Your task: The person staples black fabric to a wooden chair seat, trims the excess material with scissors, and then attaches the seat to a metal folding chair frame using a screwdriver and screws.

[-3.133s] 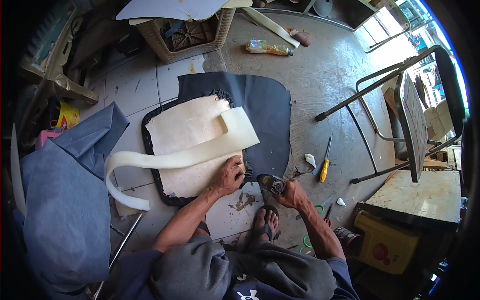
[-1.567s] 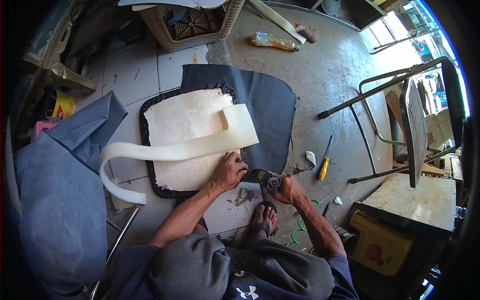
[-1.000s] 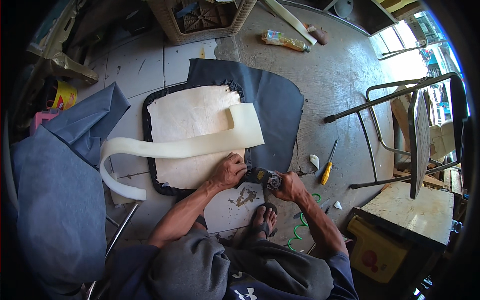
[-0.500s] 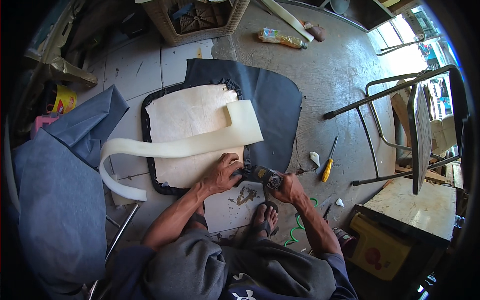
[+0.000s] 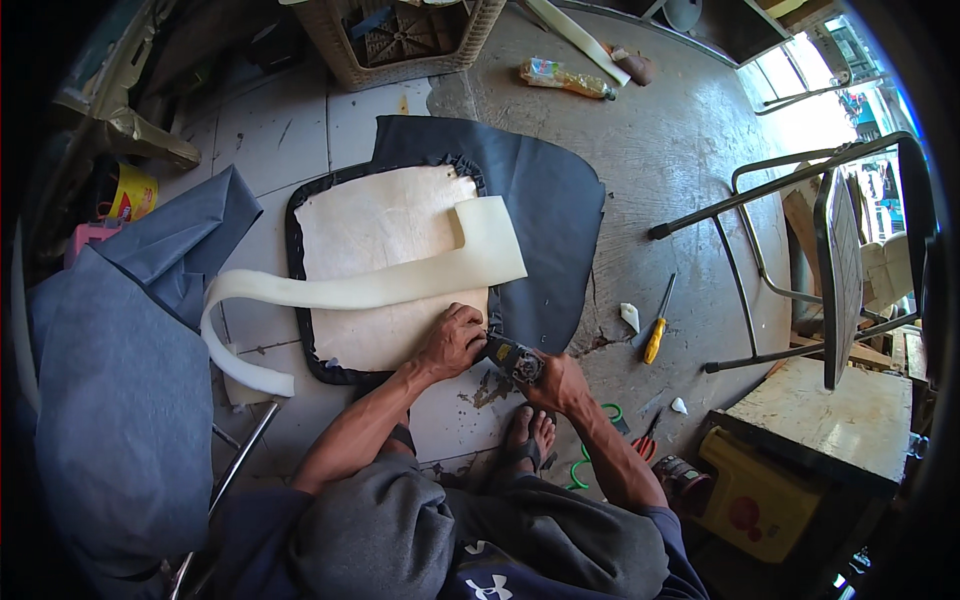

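Note:
A pale wooden seat board (image 5: 375, 225) lies flat on the floor. Its black cover (image 5: 297, 250) is gathered in folds around the rim. My left hand (image 5: 452, 340) has its fingers bunched on the cover at the board's near right corner; the fingertips are partly hidden. In my right hand (image 5: 560, 385) is a dark staple gun (image 5: 515, 358), its nose against that corner close to my left fingers. A green coiled hose (image 5: 582, 470) shows below my right wrist. Across the board lies a strip of cream foam (image 5: 370, 290), wider at its right end and curling off the left side.
Black sheet material (image 5: 550, 220) extends under the board's right side. Grey-blue sheeting (image 5: 120, 400) is heaped at left. A yellow-handled screwdriver (image 5: 656, 340), red-handled scissors (image 5: 645, 447) and a metal-framed chair (image 5: 840, 270) are at right. A woven plastic basket (image 5: 350, 75) and a bottle (image 5: 565, 78) stand farther off.
The staple gun and my right hand have shifted slightly left and toward me along the board's corner. My left hand has moved a little. The red scissor handles now show beside my right forearm.

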Demonstrator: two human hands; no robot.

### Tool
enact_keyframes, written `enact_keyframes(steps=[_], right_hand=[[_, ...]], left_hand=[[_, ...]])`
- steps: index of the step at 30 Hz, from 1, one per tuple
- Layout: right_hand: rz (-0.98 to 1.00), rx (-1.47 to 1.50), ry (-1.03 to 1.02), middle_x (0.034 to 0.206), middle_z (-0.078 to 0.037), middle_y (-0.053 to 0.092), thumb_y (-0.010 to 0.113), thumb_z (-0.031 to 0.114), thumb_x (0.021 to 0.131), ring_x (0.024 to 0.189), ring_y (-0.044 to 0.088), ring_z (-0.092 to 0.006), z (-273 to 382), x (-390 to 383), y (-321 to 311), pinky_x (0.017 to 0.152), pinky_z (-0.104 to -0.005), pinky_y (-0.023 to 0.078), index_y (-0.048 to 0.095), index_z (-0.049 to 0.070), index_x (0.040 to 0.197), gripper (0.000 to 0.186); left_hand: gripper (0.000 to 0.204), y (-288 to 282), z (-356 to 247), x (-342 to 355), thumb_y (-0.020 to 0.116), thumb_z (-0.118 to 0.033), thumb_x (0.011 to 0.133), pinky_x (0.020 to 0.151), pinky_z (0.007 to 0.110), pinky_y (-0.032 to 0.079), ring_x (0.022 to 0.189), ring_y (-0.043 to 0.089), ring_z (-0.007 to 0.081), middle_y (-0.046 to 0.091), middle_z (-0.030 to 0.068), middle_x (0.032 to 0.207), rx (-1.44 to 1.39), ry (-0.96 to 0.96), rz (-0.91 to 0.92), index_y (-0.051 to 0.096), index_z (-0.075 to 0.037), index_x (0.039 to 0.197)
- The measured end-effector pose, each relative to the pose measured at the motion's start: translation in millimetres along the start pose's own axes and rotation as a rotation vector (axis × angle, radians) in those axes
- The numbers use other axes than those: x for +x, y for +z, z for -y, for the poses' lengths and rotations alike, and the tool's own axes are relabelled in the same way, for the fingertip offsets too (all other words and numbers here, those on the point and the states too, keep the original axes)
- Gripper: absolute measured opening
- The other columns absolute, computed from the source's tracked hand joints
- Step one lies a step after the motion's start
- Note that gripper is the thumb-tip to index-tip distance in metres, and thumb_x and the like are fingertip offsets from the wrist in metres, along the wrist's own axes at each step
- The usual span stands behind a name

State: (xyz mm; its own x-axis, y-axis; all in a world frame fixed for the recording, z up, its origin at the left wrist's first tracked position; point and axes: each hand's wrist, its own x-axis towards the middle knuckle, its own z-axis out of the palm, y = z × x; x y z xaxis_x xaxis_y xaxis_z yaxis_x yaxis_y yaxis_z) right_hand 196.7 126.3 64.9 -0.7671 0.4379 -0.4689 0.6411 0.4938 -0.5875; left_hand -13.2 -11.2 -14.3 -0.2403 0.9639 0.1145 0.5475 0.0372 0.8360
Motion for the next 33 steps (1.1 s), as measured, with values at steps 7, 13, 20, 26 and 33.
enact_keyframes(steps=[7, 13, 20, 26, 33], right_hand=[[-0.038, 0.120, 0.024, 0.081, -0.027, 0.071, 0.074, 0.022, 0.076, 0.079, 0.073, -0.0446, 3.0, -16.4, -9.4, 0.073, -0.0481, 0.060, 0.073, 0.001, 0.113, 0.042], [-0.080, 0.186, 0.165, 0.077, -0.026, 0.070, 0.073, 0.021, 0.077, 0.077, 0.073, -0.0436, 1.6, -31.7, -9.0, 0.071, -0.0474, 0.059, 0.072, 0.000, 0.102, 0.033], [-0.203, 0.215, 0.065, 0.072, -0.022, 0.070, 0.073, 0.020, 0.080, 0.069, 0.073, -0.0362, -3.3, -14.8, -7.6, 0.067, -0.0455, 0.057, 0.071, -0.002, 0.093, 0.026], [-0.134, 0.154, 0.138, 0.083, -0.029, 0.072, 0.075, 0.024, 0.076, 0.082, 0.073, -0.0448, 8.7, -2.2, -9.7, 0.076, -0.0499, 0.059, 0.074, -0.002, 0.099, 0.034], [-0.119, 0.119, 0.201, 0.084, -0.029, 0.072, 0.074, 0.023, 0.077, 0.081, 0.073, -0.0451, 11.9, 2.7, -4.3, 0.074, -0.0500, 0.058, 0.073, -0.002, 0.103, 0.036]], left_hand=[[0.022, -29.1, -21.6, -25.9, 0.079, -0.017, 0.085, 0.110, 0.049, 0.043, 0.125, 0.054, 0.0372, 0.057, 0.0155, 0.124, 0.070, 0.047, 0.070, 0.067, -0.006, 0.100], [0.016, -12.6, -22.7, -7.0, 0.078, -0.018, 0.086, 0.127, 0.059, 0.023, 0.150, 0.037, 0.0404, 0.055, 0.0164, 0.137, 0.236, 0.129, 0.169, 0.071, -0.004, 0.084], [0.014, 11.8, -3.5, 22.8, 0.071, -0.007, 0.090, 0.127, 0.060, 0.023, 0.146, 0.043, 0.0405, 0.056, 0.0171, 0.132, 0.028, 0.032, 0.091, 0.063, 0.000, 0.082], [0.013, 11.2, 5.1, 22.6, 0.071, -0.007, 0.091, 0.127, 0.060, 0.023, 0.147, 0.041, 0.0406, 0.053, 0.0175, 0.137, 0.072, 0.098, 0.137, 0.061, 0.000, 0.087], [0.019, -12.1, -7.1, 8.6, 0.076, -0.014, 0.088, 0.127, 0.060, 0.021, 0.150, 0.037, 0.0401, 0.051, 0.0174, 0.145, 0.155, 0.082, 0.127, 0.067, 0.001, 0.094]])
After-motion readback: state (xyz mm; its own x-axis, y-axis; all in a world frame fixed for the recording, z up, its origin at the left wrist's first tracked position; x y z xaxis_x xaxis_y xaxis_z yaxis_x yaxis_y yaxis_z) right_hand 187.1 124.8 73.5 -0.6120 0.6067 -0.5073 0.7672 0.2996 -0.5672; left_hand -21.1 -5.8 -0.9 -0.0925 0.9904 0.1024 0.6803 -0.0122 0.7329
